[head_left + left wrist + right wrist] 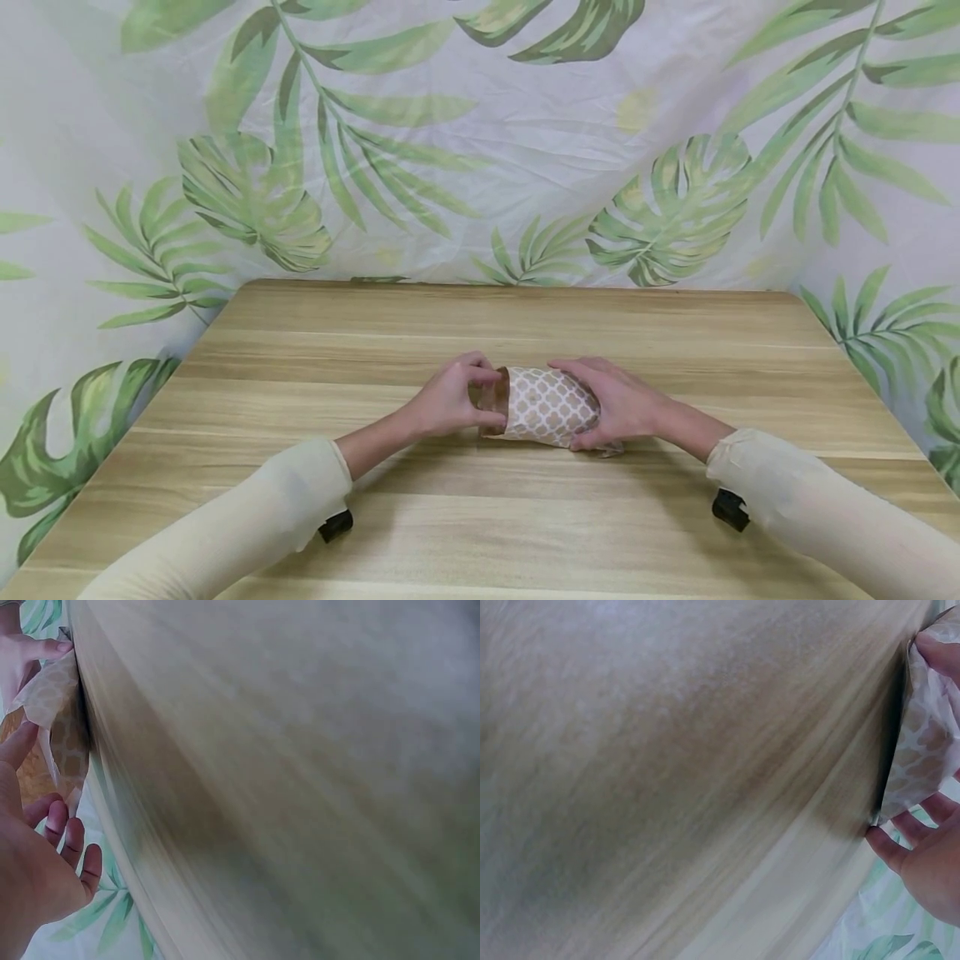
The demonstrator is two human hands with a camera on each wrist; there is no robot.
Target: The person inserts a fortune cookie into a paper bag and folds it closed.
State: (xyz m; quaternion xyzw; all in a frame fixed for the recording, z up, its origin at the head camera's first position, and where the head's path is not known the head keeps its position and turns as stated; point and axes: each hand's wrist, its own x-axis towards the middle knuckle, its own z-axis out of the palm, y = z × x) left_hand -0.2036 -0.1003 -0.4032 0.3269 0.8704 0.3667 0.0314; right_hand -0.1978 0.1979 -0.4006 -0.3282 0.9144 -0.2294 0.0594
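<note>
A brown paper bag (551,407) with a white lattice print lies on its side near the middle of the wooden table (525,525). Its mouth faces left, and a crinkled orange-brown inside shows in the left wrist view. My left hand (448,400) holds the two sides of that mouth, thumb on the near edge and fingers on the far one. Around the other end curls my right hand (618,402), its thumb on the near side and fingers over the far side. A crumpled corner of the bag sticks out below the right hand.
Behind the table hangs a pale cloth (540,167) printed with green leaves, which also covers both sides. A small black device (337,525) sits under the left sleeve, another black device (730,508) under the right one. The table's far edge runs along the cloth.
</note>
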